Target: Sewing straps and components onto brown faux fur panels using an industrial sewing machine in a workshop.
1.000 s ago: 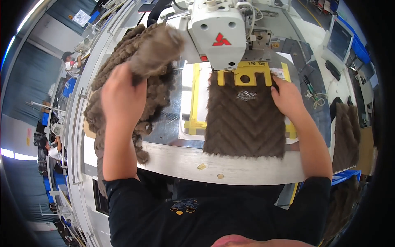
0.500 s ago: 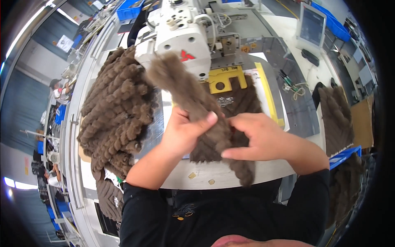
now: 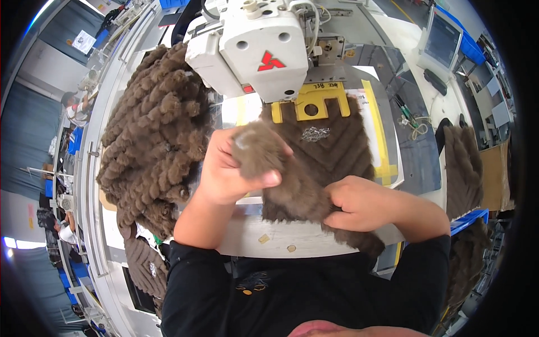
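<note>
A long roll of brown plush fabric point(image 3: 297, 188) runs slantwise between my hands. My left hand point(image 3: 222, 168) is wrapped round its upper end, thumb across the front. Lower down, my right hand point(image 3: 359, 205) grips the roll with curled fingers, and its tail hangs past them over the table's front edge. Behind the roll a flat brown plush panel point(image 3: 337, 143) with a chevron pattern lies on the sewing machine's bed. Silvery stitching point(image 3: 315, 133) marks the panel. A yellow clamp plate point(image 3: 310, 104) presses on its far edge, below the white machine head point(image 3: 264, 45).
Left of the machine lies a big heap of ribbed brown plush point(image 3: 154, 135); another stitched piece point(image 3: 145, 264) sits below it. At right are a control screen point(image 3: 442, 45), green-handled snips point(image 3: 407, 109) and hanging brown plush point(image 3: 463, 168). Other people point(image 3: 76, 106) work at far left.
My left hand has risen and moved left with the roll's upper end, which now tips toward me. My right hand has shifted slightly right and down, and its fingers have closed on the roll.
</note>
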